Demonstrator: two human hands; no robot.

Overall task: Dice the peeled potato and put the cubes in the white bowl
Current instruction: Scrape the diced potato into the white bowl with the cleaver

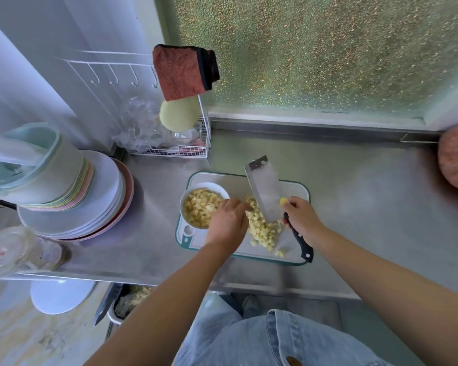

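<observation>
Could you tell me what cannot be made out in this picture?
Head view:
Fingertips of the left hand: tucked under it; grip on potato cubes unclear.
Right rim of the white bowl: under that hand.
Blurred, cut by right edge: reddish round object.
Too small: yellow sticker on cleaver.

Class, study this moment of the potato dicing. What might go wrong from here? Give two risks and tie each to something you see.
1. The left hand reaches into the cubes right beside the cleaver that the right hand holds; a slip may nick a finger.
2. The bowl looks nearly full and stray cubes lie near the board's front edge; some may spill onto the counter.
</observation>
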